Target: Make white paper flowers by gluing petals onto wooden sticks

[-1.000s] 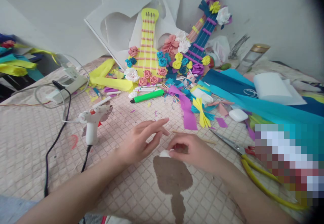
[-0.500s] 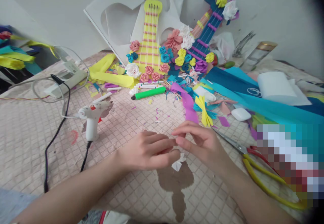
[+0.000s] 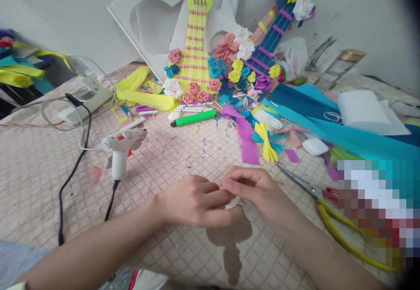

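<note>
My left hand [image 3: 198,202] is closed, its fingers curled over a small piece of crinkled white paper [image 3: 233,203]. Only a sliver of that paper shows between my two hands. My right hand [image 3: 251,187] is closed too, thumb and forefinger pinched together at the left fingertips; what sits in the pinch is hidden. Below my hands, a brown guitar-shaped cutout [image 3: 232,257] lies on the quilted table cover [image 3: 157,150]. To the right of my right hand are scissors [image 3: 316,193] with yellow and red handles.
A white glue gun [image 3: 120,156] stands at the left with its black cord trailing. Behind are a green marker [image 3: 195,118], a purple paper strip [image 3: 247,143] and a yellow paper bow [image 3: 266,142]. A yellow paper guitar [image 3: 197,40] and a blue one [image 3: 272,40] lean at the back.
My left hand has turned and its fingers now cover most of the white paper. My right thumb and forefinger have come together in a pinch. The view has shifted slightly.
</note>
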`<act>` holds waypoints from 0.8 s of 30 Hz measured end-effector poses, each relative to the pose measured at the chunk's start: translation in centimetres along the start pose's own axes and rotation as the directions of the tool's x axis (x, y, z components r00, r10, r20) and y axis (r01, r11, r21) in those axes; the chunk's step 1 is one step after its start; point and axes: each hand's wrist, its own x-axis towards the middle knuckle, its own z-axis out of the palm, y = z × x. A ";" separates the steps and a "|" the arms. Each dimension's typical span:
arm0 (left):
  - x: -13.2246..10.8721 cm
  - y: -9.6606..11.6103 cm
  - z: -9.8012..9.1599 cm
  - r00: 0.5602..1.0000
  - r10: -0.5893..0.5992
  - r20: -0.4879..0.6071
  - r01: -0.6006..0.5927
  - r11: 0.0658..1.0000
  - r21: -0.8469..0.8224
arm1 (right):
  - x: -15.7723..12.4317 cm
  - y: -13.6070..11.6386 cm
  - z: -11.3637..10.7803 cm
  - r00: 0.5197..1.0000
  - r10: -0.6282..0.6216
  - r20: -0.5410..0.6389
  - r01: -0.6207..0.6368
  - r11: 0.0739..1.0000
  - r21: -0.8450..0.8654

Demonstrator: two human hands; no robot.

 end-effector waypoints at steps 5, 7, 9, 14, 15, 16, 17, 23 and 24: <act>0.0 -0.2 -0.6 0.997 -0.007 0.071 0.011 0.999 -0.048 | 0.5 0.1 -1.2 0.984 0.032 -0.176 -0.024 0.999 0.048; 0.0 -0.3 -0.9 0.999 0.013 0.051 -0.010 0.998 -0.061 | 0.6 0.2 -1.6 0.973 0.052 -0.223 -0.046 0.998 0.035; -0.1 -0.2 -1.1 0.999 0.028 0.025 -0.026 0.998 -0.064 | 0.8 0.4 -1.7 0.968 0.061 -0.243 -0.059 0.998 0.019; -0.3 -0.2 -1.1 0.999 0.042 -0.016 -0.042 0.999 -0.022 | 1.0 0.8 -2.0 0.961 -0.001 -0.276 -0.010 0.999 -0.040; -0.3 -0.2 -1.1 0.998 0.042 -0.040 -0.042 0.999 -0.002 | 1.0 0.8 -2.1 0.963 -0.025 -0.268 0.005 0.997 -0.075; -0.3 -0.2 -1.1 0.997 0.045 -0.069 -0.044 0.999 0.017 | 0.9 0.6 -2.2 0.969 -0.056 -0.241 0.028 0.993 -0.118; -0.2 -0.2 -1.1 0.994 0.048 -0.101 -0.045 0.998 0.033 | 0.8 0.3 -2.2 0.977 -0.091 -0.194 0.060 0.985 -0.164; -0.1 -0.3 -1.2 0.980 0.082 -0.178 -0.074 0.996 0.055 | 0.0 -1.1 -2.0 0.958 -0.173 0.229 0.221 0.954 -0.204; -0.1 -0.3 -1.1 0.982 0.077 -0.172 -0.070 0.996 0.049 | -0.1 -1.1 -1.8 0.954 -0.187 0.233 0.238 0.947 -0.214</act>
